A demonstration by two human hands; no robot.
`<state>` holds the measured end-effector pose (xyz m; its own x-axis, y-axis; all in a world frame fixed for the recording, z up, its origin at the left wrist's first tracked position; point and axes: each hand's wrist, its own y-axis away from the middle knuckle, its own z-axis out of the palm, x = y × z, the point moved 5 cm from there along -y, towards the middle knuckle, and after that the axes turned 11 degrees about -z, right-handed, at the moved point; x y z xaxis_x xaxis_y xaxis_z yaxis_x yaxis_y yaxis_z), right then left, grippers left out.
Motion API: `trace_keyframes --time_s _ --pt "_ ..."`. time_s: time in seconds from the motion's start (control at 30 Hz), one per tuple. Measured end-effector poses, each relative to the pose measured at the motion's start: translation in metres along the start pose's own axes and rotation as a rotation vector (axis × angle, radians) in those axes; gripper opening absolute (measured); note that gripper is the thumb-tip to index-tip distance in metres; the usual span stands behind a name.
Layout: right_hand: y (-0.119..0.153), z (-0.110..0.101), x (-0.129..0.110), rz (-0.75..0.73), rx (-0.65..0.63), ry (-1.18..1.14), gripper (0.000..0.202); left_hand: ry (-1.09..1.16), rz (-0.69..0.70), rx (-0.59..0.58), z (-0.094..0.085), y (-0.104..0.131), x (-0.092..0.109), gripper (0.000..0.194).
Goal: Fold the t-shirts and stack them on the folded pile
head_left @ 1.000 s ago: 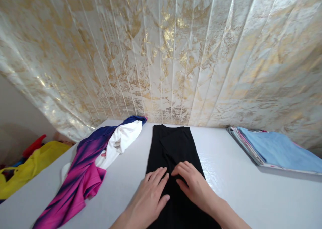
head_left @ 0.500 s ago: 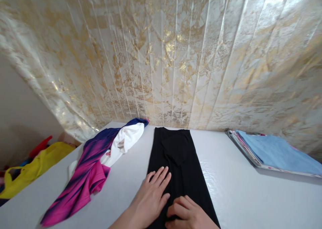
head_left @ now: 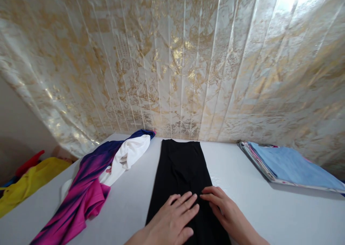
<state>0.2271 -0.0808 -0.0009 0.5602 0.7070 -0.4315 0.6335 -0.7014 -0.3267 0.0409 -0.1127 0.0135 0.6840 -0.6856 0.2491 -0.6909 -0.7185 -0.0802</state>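
A black garment (head_left: 185, 162), folded lengthwise into a long narrow strip, lies on the white table. Its upper part carries a folded-over piece that looks like a short sleeve. My left hand (head_left: 176, 216) rests flat on the middle of the cloth, fingers spread and pointing away to the right. Close by, my right hand (head_left: 226, 211) lies over the garment's right side, its fingers stretched out and slightly bent, the tips touching the black cloth. Neither hand visibly grips any fabric. The near end of the garment runs below the picture's edge.
On the left of the white table (head_left: 129, 209) lie a pink and navy garment (head_left: 91, 176) and a white garment (head_left: 132, 149), both crumpled. A flat stack of folded clothes (head_left: 293, 166), light blue on top, sits at the right. Yellow cloth (head_left: 32, 180) lies beyond the left edge. A gold-patterned curtain (head_left: 172, 65) hangs behind.
My right hand has moved right and away from me, and its curled fingers have straightened. My left hand has slid slightly right across the black garment. The view has shifted a little.
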Motion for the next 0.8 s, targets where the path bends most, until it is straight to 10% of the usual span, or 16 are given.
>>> trace_keyframes --time_s 0.47,0.8 --pt "0.003 0.045 0.046 0.044 -0.060 0.498 0.058 -0.156 0.175 0.070 0.039 -0.007 -0.010 0.055" --pt "-0.039 0.024 0.085 0.220 -0.066 0.497 0.059 -0.054 0.153 0.076 0.012 -0.022 0.002 0.035"
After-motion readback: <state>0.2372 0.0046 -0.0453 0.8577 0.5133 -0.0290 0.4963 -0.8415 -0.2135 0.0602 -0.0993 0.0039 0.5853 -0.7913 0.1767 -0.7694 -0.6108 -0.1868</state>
